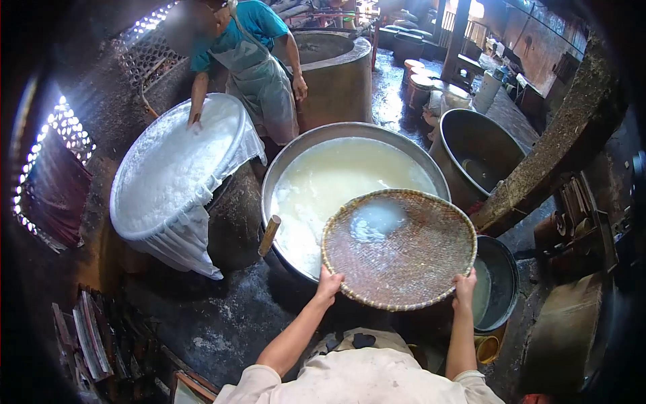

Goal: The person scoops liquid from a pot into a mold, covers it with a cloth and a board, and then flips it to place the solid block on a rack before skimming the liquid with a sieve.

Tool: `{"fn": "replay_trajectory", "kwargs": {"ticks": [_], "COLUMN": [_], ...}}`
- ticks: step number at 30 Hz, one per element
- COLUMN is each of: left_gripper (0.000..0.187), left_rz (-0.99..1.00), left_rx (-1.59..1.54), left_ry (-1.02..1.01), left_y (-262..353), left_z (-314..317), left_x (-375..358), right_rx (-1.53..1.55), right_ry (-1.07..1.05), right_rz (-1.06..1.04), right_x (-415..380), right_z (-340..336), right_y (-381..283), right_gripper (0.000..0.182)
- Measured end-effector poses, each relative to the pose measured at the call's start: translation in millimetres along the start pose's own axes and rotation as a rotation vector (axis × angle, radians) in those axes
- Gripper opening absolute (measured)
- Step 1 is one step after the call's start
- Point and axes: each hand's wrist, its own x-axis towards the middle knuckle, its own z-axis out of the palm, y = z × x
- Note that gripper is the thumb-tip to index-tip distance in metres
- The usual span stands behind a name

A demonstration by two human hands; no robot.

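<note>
A wide, round woven bamboo basket [404,269] is held out in front of me, with a whitish wet patch showing toward its far side. My left hand [328,285] grips its rim at the lower left. At the lower right, my right hand [464,288] is closed on the same rim. The basket overlaps the near right part of a large metal vat [270,195] of pale yellowish liquid with white curds in it. A wooden handle [269,236] leans at the vat's near left edge.
A co-worker [252,74] reaches one hand into a cloth-lined round tub [232,145] of white curd. An empty-looking metal vat [445,145] stands right, beside a slanted post [565,135]. A dark basin [515,283] holds liquid. Wood pieces [91,337] lie lower left.
</note>
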Motion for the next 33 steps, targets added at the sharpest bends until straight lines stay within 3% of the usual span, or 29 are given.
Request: {"fn": "replay_trajectory", "kwargs": {"ticks": [3, 11, 13, 14, 15, 16, 22, 27, 32, 33], "left_gripper": [0.044, 0.042, 0.042, 0.042, 0.041, 0.041, 0.046, 0.072, 0.073, 0.065], "left_rz": [0.139, 0.084, 0.148, 0.204, 0.056, 0.058, 0.173, 0.226, 0.196, 0.19], "left_rx": [0.012, -0.093, -0.192, -0.289, -0.149, -0.148, -0.206, -0.194, -0.178, -0.179], "left_ry": [-0.007, 0.001, 0.024, 0.045, 0.06, 0.08, 0.251, 0.361, 0.476, 0.469], "left_y": [-37.9, 9.3, 11.5, 26.6, 43.0, 42.3, 49.4, 41.7, 24.0, 24.6], "left_z": [9.5, 38.7, 46.3, 51.7, 48.3, 44.3, 22.7, 2.7, -8.7, -8.4], "left_x": [58.8, 110.1, 132.9, 126.7, 118.1, 124.7, 125.5, 100.2, 59.4, 45.3], "right_rx": [-0.001, -0.022, 0.023, 0.045, 0.096, 0.076, 0.051, 0.096, 0.116, 0.094], "right_ry": [0.071, 0.12, 0.109, 0.118, 0.094, 0.071, -0.148, -0.342, -0.427, -0.463], "right_rz": [-0.071, -0.186, -0.209, -0.198, -0.189, -0.173, -0.081, -0.03, 0.0, 0.026], "right_x": [9.7, 86.1, 117.7, 122.0, 126.9, 139.1, 189.2, 200.9, 179.9, 172.6], "right_z": [5.8, 41.5, 52.3, 64.0, 73.9, 82.0, 140.9, 184.0, 192.4, 187.4], "right_y": [-11.3, -3.6, 9.2, 4.9, -1.2, 0.4, 5.9, 9.3, -0.6, -4.1], "right_gripper": [0.055, 0.05, 0.048, 0.046, 0.046, 0.047, 0.054, 0.054, 0.054, 0.054]}}
